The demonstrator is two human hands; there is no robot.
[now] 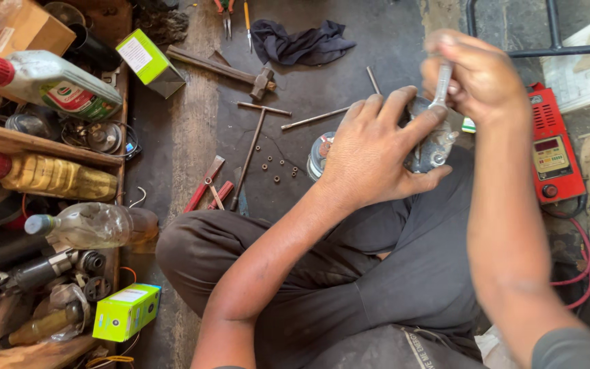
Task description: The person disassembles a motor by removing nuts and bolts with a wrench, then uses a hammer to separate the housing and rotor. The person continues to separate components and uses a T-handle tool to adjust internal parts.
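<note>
A grey metal engine part (433, 145) is gripped in the left hand (370, 154) above the lap — fingers wrapped around it. From above, a metal wrench (443, 83) is clamped upright in the right hand (476, 72) — its lower end meeting the part's top.

Metal part (431, 147) above lap, between both hands. Round tin (319, 156) just left of it on floor. Hammer (240, 74) and cloth (300, 41) beyond. Meter box (551, 154) right. Bottles (49, 178) on shelf, far left.
</note>
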